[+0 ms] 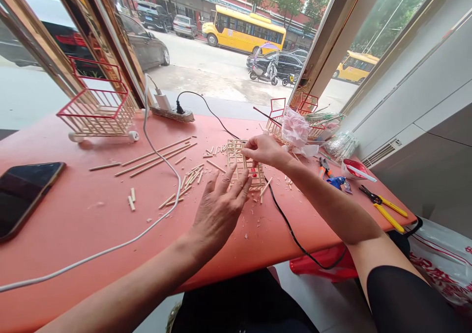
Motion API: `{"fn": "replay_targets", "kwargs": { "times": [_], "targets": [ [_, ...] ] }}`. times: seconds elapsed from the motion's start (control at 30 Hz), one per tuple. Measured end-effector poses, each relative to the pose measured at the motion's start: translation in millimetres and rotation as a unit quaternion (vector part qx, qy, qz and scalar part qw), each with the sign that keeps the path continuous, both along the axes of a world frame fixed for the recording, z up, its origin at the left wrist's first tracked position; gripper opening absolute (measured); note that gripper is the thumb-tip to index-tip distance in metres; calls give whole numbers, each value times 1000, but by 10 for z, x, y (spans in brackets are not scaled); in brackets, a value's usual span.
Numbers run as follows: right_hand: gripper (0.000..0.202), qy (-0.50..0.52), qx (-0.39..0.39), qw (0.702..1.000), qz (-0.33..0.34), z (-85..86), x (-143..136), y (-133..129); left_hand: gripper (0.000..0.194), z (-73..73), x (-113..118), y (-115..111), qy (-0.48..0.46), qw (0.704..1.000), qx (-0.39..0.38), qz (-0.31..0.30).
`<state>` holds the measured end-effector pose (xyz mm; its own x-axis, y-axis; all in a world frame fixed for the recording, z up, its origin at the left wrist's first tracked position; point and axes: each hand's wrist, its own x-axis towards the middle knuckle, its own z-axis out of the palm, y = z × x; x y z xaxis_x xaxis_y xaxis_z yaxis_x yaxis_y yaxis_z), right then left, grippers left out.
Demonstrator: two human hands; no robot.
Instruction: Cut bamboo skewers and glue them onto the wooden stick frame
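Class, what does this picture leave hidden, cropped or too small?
All in the head view:
Part of the pale wooden-stick lattice: behind the left hand and right hand.
Anything in the right hand's grip: too small to tell.
Black rectangular phone and thin white cable: cropped at the left edge.

No wording can be read with certainty. Large red characters (432,272) on the white plastic bag (438,237), lower right, are creased and cut off; the licence plate (148,18) on the black SUV (157,13), upper left, is too small to decipher.
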<state>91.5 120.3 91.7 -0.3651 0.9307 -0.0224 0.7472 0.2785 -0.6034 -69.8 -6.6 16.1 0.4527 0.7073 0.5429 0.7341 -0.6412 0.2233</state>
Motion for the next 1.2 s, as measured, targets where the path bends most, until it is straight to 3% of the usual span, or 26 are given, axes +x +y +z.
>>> {"fn": "replay_targets", "kwargs": {
  "times": [0.13, 0.3, 0.43, 0.63, 0.9, 1.2],
  "targets": [
    [19, -124, 98, 987, -30, 44, -48, -56, 57, -11, 13, -7, 20, 1000, -5, 5],
    [13, -200, 153, 966, -55, 128, -17, -179, 54, -14, 13, -15, 89, 995, 19, 26],
    [22, -172, 221, 960, -24, 95, 84, -327, 51, -4, 4, -16, 127, 990, 34, 41],
    [41, -148, 315, 931, 112, -99, 237, -448, 57, 21, -9, -30, 149, 987, 28, 48],
    [33, -181, 358, 902, 158, -229, 388, -517, 65, -25, 22, -66, 161, 985, 13, 59],
    [30, -205, 411, 878, 135, -268, 363, -590, 64, -29, 15, -64, 159, 985, 19, 59]
  ]
}}
